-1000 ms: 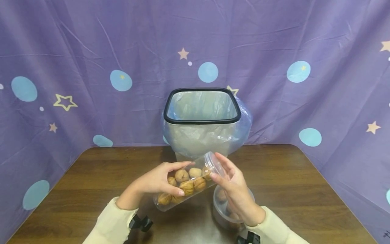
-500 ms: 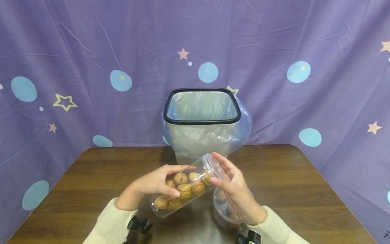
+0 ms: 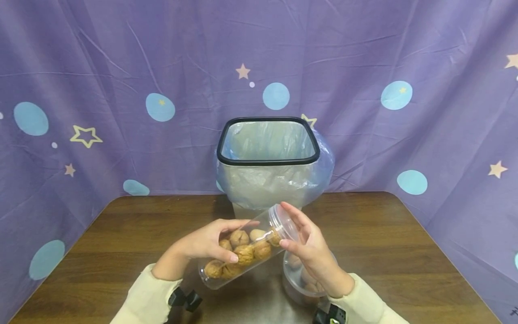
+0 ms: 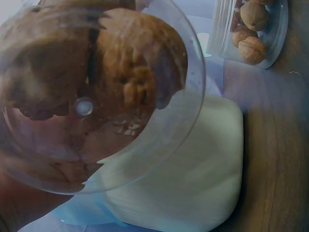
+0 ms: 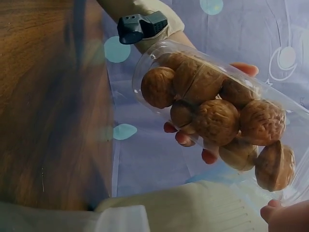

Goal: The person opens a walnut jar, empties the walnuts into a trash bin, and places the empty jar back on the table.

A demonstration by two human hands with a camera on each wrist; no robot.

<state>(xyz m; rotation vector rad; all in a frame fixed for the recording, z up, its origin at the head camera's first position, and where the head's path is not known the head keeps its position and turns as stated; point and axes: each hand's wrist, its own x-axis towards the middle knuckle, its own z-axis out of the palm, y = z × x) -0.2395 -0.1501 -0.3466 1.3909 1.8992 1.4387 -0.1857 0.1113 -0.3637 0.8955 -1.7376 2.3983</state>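
Observation:
A clear plastic jar (image 3: 252, 250) of walnuts (image 3: 245, 255) is held above the table in the head view, its lidded end tilted up to the right. My left hand (image 3: 208, 240) grips the jar's body, with the thumb in front. At the upper end, my right hand (image 3: 313, 252) holds the clear lid (image 3: 285, 223) between thumb and fingers. The left wrist view looks at the round jar bottom (image 4: 159, 140); walnuts press close behind it. Several walnuts (image 5: 217, 122) show through the jar wall in the right wrist view, with left fingertips (image 5: 184, 138) behind.
A second round clear container (image 3: 288, 288) with walnuts inside stands on the wooden table (image 3: 376, 252), partly under my right hand. Behind the jar is a bin (image 3: 263, 184) with a black rim and a bluish plastic liner. A purple patterned curtain (image 3: 194, 90) surrounds the table.
The jar has tilted more steeply, its bottom end dropping down and left. Walnuts inside have shifted a little lower. Both hands keep their hold.

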